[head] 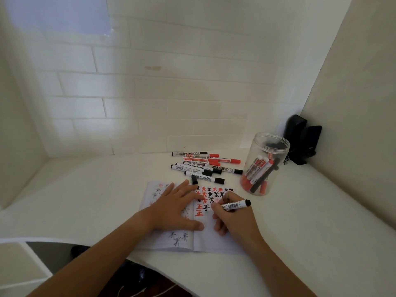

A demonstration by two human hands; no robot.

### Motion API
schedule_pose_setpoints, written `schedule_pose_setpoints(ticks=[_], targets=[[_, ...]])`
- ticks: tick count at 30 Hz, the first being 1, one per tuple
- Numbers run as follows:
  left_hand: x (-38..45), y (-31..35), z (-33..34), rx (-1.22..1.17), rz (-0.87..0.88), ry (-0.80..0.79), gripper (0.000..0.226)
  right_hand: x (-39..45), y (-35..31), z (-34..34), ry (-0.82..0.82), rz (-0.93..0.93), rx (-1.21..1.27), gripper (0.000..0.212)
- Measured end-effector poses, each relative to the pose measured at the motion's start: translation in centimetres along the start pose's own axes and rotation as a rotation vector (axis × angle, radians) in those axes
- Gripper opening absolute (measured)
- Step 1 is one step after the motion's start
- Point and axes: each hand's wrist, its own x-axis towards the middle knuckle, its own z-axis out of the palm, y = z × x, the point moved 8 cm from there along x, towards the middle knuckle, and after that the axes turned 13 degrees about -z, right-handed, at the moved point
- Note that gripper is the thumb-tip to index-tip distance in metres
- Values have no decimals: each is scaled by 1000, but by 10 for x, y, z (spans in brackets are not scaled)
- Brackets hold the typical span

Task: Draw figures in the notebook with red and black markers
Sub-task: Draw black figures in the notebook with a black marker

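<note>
The black marker (pixel 235 204) was pinched in the right hand (pixel 233 219), tip angled down-left onto the notebook (pixel 214 243); the page was pressed flat by the left hand (pixel 175 209).

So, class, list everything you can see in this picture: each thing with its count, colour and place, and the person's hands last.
notebook: one, white, open on the table
loose markers: about nine, red and black, behind the notebook
loose cap: one, black, at the notebook's top edge
jar: one, clear, right of the markers, holding more
black device: one, in the corner
table: one, white
left hand: flat on the notebook
right hand: holding a black marker
</note>
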Motion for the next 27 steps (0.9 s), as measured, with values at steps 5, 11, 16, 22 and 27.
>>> schedule_pose_setpoints(ticks=[5,11,16,22,27], targets=[[0,1,0,2,5,1,91,0,-1,0,12,9,1,20],[0,0,0,7,11,9,92,0,-1,-1,11,11,-29,18],[1,0,0,9,8,8,91,-2,0,-5,58,33,-19,21],[0,-1,0,8,9,17,91,-2,-3,-4,44,22,-25,20],[0,0,0,-3,13,25,90,-2,-1,-2,15,38,-63,18]])
